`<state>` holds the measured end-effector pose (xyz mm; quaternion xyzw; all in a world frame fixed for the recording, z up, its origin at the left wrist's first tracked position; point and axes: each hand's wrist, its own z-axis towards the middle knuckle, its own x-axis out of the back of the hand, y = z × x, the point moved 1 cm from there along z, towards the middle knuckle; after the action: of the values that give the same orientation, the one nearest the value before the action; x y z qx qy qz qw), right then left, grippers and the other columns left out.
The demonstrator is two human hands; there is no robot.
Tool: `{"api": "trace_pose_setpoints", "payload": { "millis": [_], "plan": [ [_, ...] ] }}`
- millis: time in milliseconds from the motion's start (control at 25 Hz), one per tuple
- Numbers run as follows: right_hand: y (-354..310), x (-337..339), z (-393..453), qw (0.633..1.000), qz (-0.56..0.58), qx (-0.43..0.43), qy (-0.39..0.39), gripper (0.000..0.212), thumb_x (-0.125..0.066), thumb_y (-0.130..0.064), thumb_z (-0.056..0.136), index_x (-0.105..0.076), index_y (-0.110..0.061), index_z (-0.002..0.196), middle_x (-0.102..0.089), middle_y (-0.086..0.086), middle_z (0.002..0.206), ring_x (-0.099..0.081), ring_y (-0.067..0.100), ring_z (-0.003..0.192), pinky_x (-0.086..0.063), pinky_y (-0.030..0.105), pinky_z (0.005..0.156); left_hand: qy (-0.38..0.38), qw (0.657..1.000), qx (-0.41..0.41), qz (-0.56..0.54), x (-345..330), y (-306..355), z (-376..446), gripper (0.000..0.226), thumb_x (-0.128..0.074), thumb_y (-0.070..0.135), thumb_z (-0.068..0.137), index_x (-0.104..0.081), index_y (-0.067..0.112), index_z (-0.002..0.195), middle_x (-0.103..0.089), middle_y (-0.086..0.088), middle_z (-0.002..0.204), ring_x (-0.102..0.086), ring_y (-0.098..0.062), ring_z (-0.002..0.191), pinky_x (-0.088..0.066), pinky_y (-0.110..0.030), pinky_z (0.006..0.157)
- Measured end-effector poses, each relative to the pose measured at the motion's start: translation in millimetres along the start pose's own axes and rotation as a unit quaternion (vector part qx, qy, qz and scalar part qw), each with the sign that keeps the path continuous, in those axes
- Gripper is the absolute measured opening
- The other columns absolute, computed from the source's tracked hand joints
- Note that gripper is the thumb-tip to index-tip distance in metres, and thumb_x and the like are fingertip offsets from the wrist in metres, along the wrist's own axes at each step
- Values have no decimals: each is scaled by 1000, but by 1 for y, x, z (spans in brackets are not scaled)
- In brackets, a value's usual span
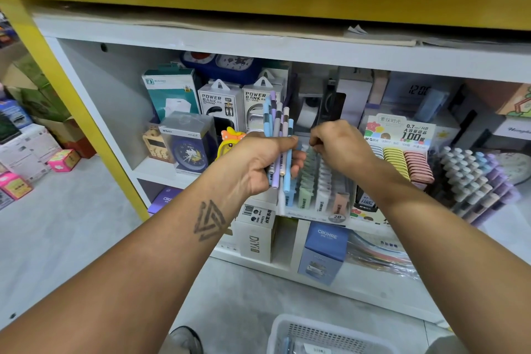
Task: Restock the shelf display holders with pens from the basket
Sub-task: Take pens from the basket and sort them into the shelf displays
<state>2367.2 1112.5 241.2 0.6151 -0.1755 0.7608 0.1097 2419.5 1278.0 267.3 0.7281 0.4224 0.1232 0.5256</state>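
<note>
The left hand (258,161) is closed around a bundle of pastel pens (277,141), held upright just in front of the shelf (161,172), likely as a ready supply. Just beside it, the right hand (339,146) is curled, fingertips pinched over the tiered display holder (316,190) at the shelf's front edge; whether it grips a pen I cannot tell. The white basket (324,333) sits on the floor below, in easy reach.

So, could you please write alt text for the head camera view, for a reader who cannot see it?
A person's left hand grips a bunch of pastel pens upright before a stationery shelf, while the right hand reaches down to a tiered display holder of pastel items. A white basket sits on the floor below.
</note>
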Motion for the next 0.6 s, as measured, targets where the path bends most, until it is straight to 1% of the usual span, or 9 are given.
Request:
{"api": "trace_pose_setpoints", "payload": {
  "millis": [80, 160, 200, 240, 280, 360, 400, 520, 600],
  "plan": [
    [-1, -2, 0, 999, -36, -15, -38, 27, -60, -3, 91, -72, -17, 109, -69, 9, 109, -66, 32, 96, -56, 41, 84, 0, 1000, -2, -2, 2, 1, 0, 11, -62, 10, 96, -64, 0, 98, -68, -14, 68, -63, -19, 49, -54, -25, 47],
    [-3, -1, 0, 999, -18, -17, -47, 32, -59, -5, 92, -71, -19, 119, -66, 6, 121, -64, 28, 106, -54, 40, 91, -12, 1000, 3, 2, 2, 1, 0, 10, -62, 10, 96, -65, 0, 94, -69, -14, 67, -64, -18, 48, -54, -24, 47],
    [-5, 2, 0, 998, 39, -21, -34, 32, -58, -7, 95, -70, -19, 122, -65, 2, 123, -63, 25, 109, -53, 37, 92, -21, 1000, 5, 4, 1, 0, 0, 11, -62, 11, 96, -65, 1, 92, -69, -14, 67, -64, -18, 48, -54, -24, 47],
    [-6, 7, -1, 989, 139, -43, -19, 30, -57, -9, 98, -70, -20, 123, -67, 0, 120, -64, 21, 105, -53, 33, 88, -32, 999, 9, 7, 0, 0, 0, 12, -62, 11, 96, -65, 1, 90, -69, -13, 66, -64, -18, 49, -54, -23, 47],
    [-7, 15, -3, 957, 278, -78, -14, 27, -57, -11, 100, -70, -18, 122, -70, -2, 109, -66, 17, 95, -53, 28, 78, -45, 999, 12, 11, -2, -1, -1, 13, -61, 12, 96, -65, 2, 89, -70, -12, 66, -65, -17, 49, -54, -22, 47],
    [-7, 30, -13, 827, 545, -134, -29, 18, -60, -11, 99, -71, -8, 114, -73, 1, 82, -66, 13, 67, -49, 22, 57, -71, 997, 12, 27, -9, -2, -3, 16, -60, 14, 97, -67, 3, 87, -70, -12, 67, -65, -17, 50, -54, -22, 46],
    [-6, 36, -20, 785, 604, -132, -38, 15, -63, -11, 97, -72, -4, 107, -71, 3, 73, -63, 13, 59, -47, 21, 52, -81, 996, 8, 35, -12, -2, -5, 15, -61, 14, 96, -68, 3, 89, -70, -13, 68, -66, -18, 51, -54, -22, 47],
    [6, 51, -47, 787, 605, -115, -39, 7, -71, -5, 90, -73, -1, 95, -69, 8, 70, -60, 12, 55, -47, 19, 49, -120, 991, -3, 51, -28, -7, -13, 15, -64, 14, 95, -69, 0, 97, -72, -18, 77, -71, -24, 61, -56, -27, 49],
    [25, 57, -67, 755, 641, -138, -10, 6, -68, 2, 90, -73, -1, 91, -70, 9, 71, -60, 12, 55, -50, 19, 50, -148, 988, 0, 52, -46, -14, -21, 19, -64, 14, 94, -68, -4, 99, -72, -21, 77, -73, -28, 64, -57, -29, 50]
  ]
}}
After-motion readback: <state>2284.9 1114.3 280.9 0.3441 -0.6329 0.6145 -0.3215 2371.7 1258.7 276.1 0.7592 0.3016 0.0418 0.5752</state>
